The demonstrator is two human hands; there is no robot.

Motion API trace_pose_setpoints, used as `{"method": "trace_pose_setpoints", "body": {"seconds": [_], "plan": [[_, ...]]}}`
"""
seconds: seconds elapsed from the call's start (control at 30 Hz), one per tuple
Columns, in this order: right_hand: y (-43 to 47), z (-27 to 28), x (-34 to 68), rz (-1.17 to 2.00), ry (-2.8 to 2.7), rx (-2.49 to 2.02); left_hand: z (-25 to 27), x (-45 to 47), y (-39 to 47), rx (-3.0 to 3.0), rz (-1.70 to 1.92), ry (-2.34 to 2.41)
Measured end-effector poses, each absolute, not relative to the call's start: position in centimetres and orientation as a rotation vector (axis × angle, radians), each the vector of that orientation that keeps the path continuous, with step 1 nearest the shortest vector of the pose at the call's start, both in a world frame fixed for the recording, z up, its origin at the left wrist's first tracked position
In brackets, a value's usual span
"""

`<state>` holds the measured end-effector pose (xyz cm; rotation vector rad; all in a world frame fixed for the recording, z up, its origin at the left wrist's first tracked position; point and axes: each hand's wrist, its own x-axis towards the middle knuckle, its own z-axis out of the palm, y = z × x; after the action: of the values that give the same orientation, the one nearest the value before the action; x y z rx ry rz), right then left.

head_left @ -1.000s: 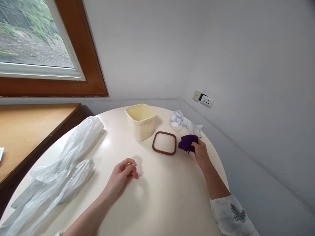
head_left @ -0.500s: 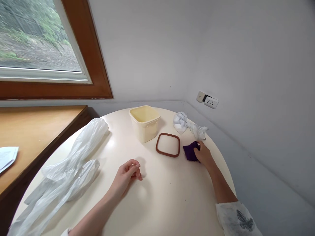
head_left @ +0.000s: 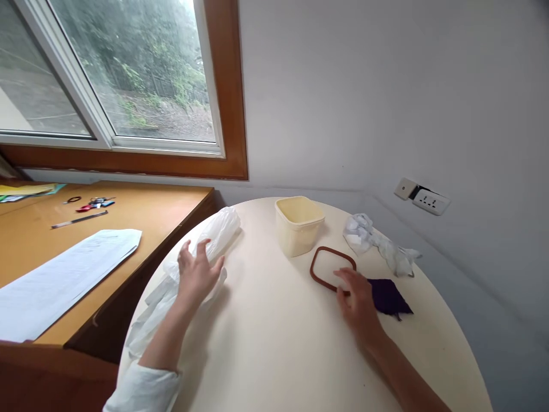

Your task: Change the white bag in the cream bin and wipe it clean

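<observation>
My left hand (head_left: 198, 273), fingers spread and curved, is over the white plastic bag (head_left: 221, 232) that lies along the table's left side; whether it touches the bag I cannot tell. My right hand (head_left: 358, 303) holds nothing, its fingers apart, near the front right corner of a reddish-brown rounded square ring (head_left: 317, 276). Just right of that hand a dark purple cloth (head_left: 389, 296) lies flat, its left edge partly hidden. Behind the ring stands an upright, lidless cream plastic tub (head_left: 295, 237).
A crumpled whitish plastic bag (head_left: 386, 249) lies at the right back of the round white table (head_left: 266, 355). To the left, a wooden desk (head_left: 171, 214) carries papers (head_left: 86, 272), a pen (head_left: 79, 220) and keys (head_left: 100, 203). A wall socket (head_left: 431, 201) is at the right.
My right hand has let go of the purple cloth and moved left towards the ring. The left hand has moved left over the plastic bag and spread its fingers. The view has turned left.
</observation>
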<state>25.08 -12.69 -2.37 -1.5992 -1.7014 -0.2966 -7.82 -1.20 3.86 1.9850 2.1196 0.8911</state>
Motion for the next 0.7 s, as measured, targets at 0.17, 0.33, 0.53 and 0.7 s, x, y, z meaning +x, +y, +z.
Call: {"method": "trace_pose_setpoints", "body": {"seconds": [0.17,0.33,0.53,0.7], "plan": [[-11.1,-2.2,21.2,-0.348,-1.849,-1.440,1.9,-11.0,0.6,1.894,0.515,2.327],[-9.0,-2.0,18.8,-0.336,-1.839,-1.337,0.7,-10.3,0.4,1.932,0.270,2.199],[-7.7,-1.6,16.8,-0.375,-1.893,-1.247,0.3,-9.0,0.0,2.000,0.272,2.141],[-5.0,1.1,16.6,-0.517,-1.693,-1.251,0.5,-8.7,-0.1,2.082,0.274,2.083]]}}
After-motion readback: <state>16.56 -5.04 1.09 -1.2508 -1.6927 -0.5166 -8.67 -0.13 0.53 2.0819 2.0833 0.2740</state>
